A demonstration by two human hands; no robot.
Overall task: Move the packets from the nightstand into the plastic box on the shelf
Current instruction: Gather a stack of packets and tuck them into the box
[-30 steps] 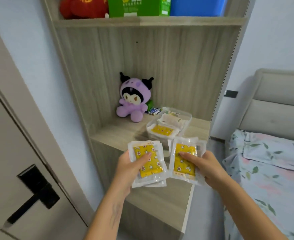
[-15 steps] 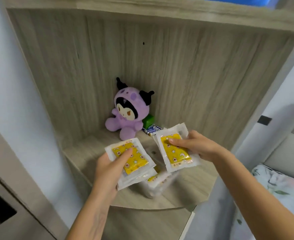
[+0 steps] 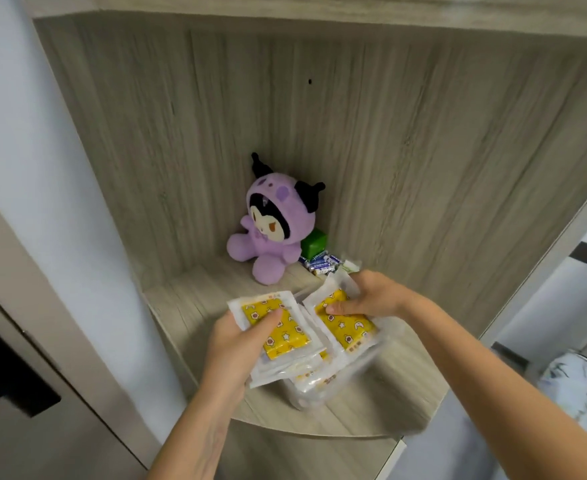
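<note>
Both hands are over the clear plastic box (image 3: 354, 372) on the shelf (image 3: 188, 306), so this looks like the placing step. The left hand (image 3: 231, 351) grips a small stack of yellow star-print packets (image 3: 278, 329), thumb on top, fingers curled beneath. Just beside it, the right hand (image 3: 371, 296) pinches another packet (image 3: 345, 323) the same way. More packets lie in the box beneath both hands. Next, each stack probably needs lowering inside the rim before letting go.
</note>
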